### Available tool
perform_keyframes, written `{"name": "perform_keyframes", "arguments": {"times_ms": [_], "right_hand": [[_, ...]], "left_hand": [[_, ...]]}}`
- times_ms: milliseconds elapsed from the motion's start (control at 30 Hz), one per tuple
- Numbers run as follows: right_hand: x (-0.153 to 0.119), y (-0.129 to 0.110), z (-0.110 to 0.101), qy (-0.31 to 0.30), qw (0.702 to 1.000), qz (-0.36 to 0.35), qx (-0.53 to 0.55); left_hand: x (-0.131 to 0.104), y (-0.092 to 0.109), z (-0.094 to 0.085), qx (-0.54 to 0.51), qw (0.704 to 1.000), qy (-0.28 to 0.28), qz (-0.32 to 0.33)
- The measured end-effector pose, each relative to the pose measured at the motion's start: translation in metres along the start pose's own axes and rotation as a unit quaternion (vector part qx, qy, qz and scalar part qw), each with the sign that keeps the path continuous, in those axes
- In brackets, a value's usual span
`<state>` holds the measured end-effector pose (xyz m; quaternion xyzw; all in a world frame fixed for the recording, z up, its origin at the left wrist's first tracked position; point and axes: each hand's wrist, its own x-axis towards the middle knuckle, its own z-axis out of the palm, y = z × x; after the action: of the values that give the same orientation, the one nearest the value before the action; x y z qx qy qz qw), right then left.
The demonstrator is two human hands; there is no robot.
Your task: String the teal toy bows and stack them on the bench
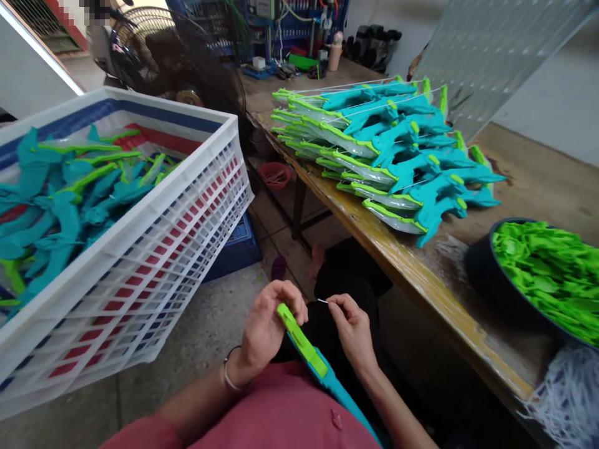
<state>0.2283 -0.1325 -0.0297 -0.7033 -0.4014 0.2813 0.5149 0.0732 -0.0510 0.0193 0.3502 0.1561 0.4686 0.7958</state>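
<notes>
My left hand (pixel 269 321) is beside the green tip of a long teal and green plastic part (pixel 306 349), its fingers curled over near the tip; whether they grip it is hidden. The part slants down over my lap against the red shirt. My right hand (pixel 350 324) pinches a thin white string (pixel 322 301) between thumb and fingertips, a little to the right of the part's tip. On the wooden table (pixel 397 265) lies a stack of teal and green parts (pixel 402 149) with white strings stretched across them.
A white plastic crate (pixel 187 206) full of teal and green pieces stands at the left. At the right are a dark tub (pixel 482 255) of green pieces and a bundle of white strings (pixel 568 396). A fan (pixel 150 47) stands behind the crate.
</notes>
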Motion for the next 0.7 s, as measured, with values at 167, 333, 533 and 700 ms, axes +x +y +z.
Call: {"name": "perform_keyframes", "arguments": {"times_ms": [167,333,533,700], "right_hand": [[-0.006,-0.05,-0.009,-0.013,0.996,-0.087,0.013],[0.003,-0.103,-0.017,-0.093,0.972,-0.216,0.003],[0.018,-0.108,-0.008,-0.162,0.964,-0.211,0.012],[0.016,-0.103,0.006,-0.183,0.964,-0.188,0.034]], "left_hand": [[0.001,0.004,-0.003,0.112,0.993,0.014,-0.022],[0.001,0.004,0.002,0.072,0.994,0.06,-0.055],[-0.004,0.002,0.004,0.031,0.997,0.072,-0.015],[-0.006,0.0,0.002,0.011,0.999,0.052,-0.009]]}}
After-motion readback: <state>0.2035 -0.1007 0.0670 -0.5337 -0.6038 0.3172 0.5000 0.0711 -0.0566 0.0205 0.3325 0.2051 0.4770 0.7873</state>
